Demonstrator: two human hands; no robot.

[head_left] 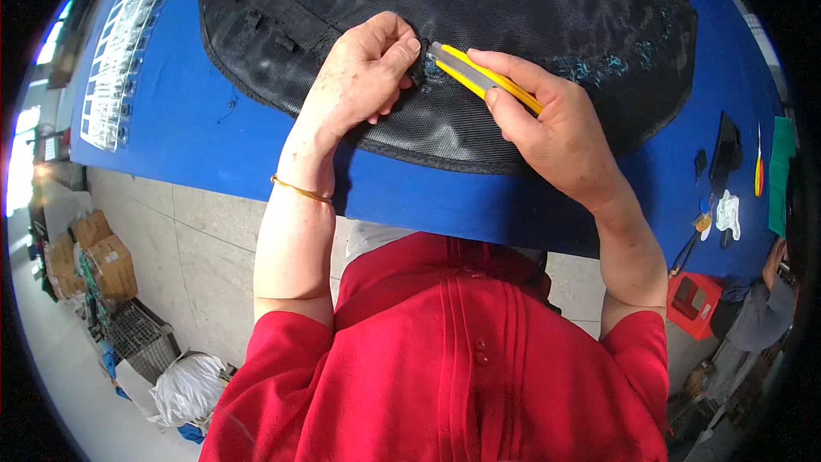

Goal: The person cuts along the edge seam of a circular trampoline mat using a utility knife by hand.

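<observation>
A large rounded piece of black mesh fabric (496, 0) lies on a blue table (214, 150). My left hand (368, 64) pinches a bit of dark material at the fabric, thumb and forefinger pressed together. In my right hand (547, 115) is a yellow and grey utility knife (483, 77), its tip pointing left, close beside my left fingertips. Blue-green threads (599, 67) run along the fabric to the right of the knife. Dark strips (274, 17) lie on the fabric's left part. Whether the blade touches the fabric cannot be made out.
Clear plastic trays (120, 56) lie at the table's left. On the right are a white crumpled item (728, 214), a black tool (725, 150) and a green strip (780, 175). Cardboard boxes (107, 261) and a red container (693, 304) stand below table level.
</observation>
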